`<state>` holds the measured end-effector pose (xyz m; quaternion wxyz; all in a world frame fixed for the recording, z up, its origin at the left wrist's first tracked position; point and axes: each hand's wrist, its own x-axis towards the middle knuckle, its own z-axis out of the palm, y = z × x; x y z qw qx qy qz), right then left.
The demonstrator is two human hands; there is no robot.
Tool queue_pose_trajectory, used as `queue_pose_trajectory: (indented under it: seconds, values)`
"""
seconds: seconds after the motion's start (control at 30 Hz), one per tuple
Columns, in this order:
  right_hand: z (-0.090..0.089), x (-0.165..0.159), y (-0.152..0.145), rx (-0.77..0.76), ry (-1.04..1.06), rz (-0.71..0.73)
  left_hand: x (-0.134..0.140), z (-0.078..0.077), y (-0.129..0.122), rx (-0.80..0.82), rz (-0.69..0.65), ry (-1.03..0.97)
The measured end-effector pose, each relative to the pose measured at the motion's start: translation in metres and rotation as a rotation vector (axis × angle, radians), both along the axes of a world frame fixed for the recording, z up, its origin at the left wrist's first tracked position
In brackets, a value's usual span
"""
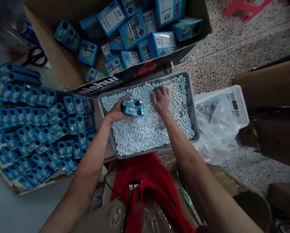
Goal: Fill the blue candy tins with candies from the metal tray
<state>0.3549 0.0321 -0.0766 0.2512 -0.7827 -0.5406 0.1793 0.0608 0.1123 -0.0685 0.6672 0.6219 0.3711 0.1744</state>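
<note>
My left hand (117, 109) is wrapped round two small blue candy boxes (132, 107), held side by side over the tray with their holed ends to the right. White candies show at those holes. Small white and pale blue candies (137, 139) fill most of a grey metal tray (192, 106). Among them, right of the boxes, my right hand (161, 98) reaches down with curled fingers closed on some candies; its fingertips are partly hidden.
A big cardboard box (62, 72) of blue candy boxes stands behind the tray. Rows of small blue boxes (33, 116) cover the table at left, near black scissors (37, 56). At right are a white plastic basket (243, 106), clear plastic bags (210, 126) and cardboard cartons (268, 84).
</note>
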Motion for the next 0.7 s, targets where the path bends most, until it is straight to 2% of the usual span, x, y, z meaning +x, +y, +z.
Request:
queue_pose_trajectory:
  seconds: [0.07,0.17,0.23,0.37,0.43,0.5,0.57,0.7]
  values:
    - [0.004,-0.022,-0.006,0.070,0.307,-0.055,0.012,-0.002,-0.011,-0.005,-0.014,-0.004]
    - [0.009,-0.046,-0.015,0.187,0.920,-0.312,0.027,0.000,-0.033,0.000,-0.018,-0.022]
    - [0.011,-0.057,-0.021,0.201,1.158,-0.439,0.032,0.008,-0.047,0.015,-0.013,-0.047]
    - [0.019,-0.072,-0.028,0.168,1.416,-0.542,0.022,0.038,-0.065,0.097,0.014,-0.081]
    - [0.030,-0.077,-0.031,0.170,1.569,-0.598,0.010,0.053,-0.069,0.175,0.044,-0.076]
    - [0.048,-0.078,-0.034,0.187,1.687,-0.641,-0.002,0.061,-0.072,0.210,0.091,-0.035]
    - [0.068,-0.077,-0.040,0.214,1.755,-0.660,-0.011,0.061,-0.075,0.190,0.143,0.021]
    - [0.096,-0.080,-0.050,0.256,1.829,-0.666,-0.015,0.043,-0.085,0.182,0.217,0.080]
